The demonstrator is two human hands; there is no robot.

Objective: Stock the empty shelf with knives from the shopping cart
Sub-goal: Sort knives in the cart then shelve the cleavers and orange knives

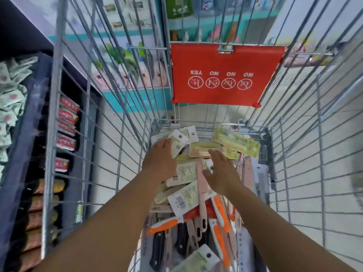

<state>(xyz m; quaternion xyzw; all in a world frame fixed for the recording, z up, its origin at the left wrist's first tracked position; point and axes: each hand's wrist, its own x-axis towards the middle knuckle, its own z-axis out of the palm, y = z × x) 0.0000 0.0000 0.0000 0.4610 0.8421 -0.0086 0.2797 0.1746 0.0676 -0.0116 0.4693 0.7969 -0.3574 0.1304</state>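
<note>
Galvanised wire walls of the shopping cart [125, 107] box in everything I am working with, and the knives [196, 209] lie heaped on its floor: carded packs in pale green and cream toward the far end, loose-looking orange, black and pink handles nearer me. I am at the picking step, reaching in for stock; nothing is lifted yet, and the empty shelf I am meant to fill is not in view.

My left hand [160, 159] lies on the far-left of the pile, fingers fairly straight, touching a white backing card [177, 143] without curling round it. My right hand [221, 170] is spread open, palm down, above a pink sheathed knife [202, 185] and the cards beside it; whether it touches them I cannot tell.

I judge the next move calls for closing each hand on a pack by its card or handle, keeping clear of any bare edge, and working it free of the tangle, since the packs overlap and one may drag others along.

For writing, the red child-seat flap [225, 75] reads upside down from here: "YES" once and "NO" three times over round pictograms. Barcodes show on several cards, but the print and any brand are too blurred to read. Red packets [67, 116] on the rack at left carry illegible script.
</note>
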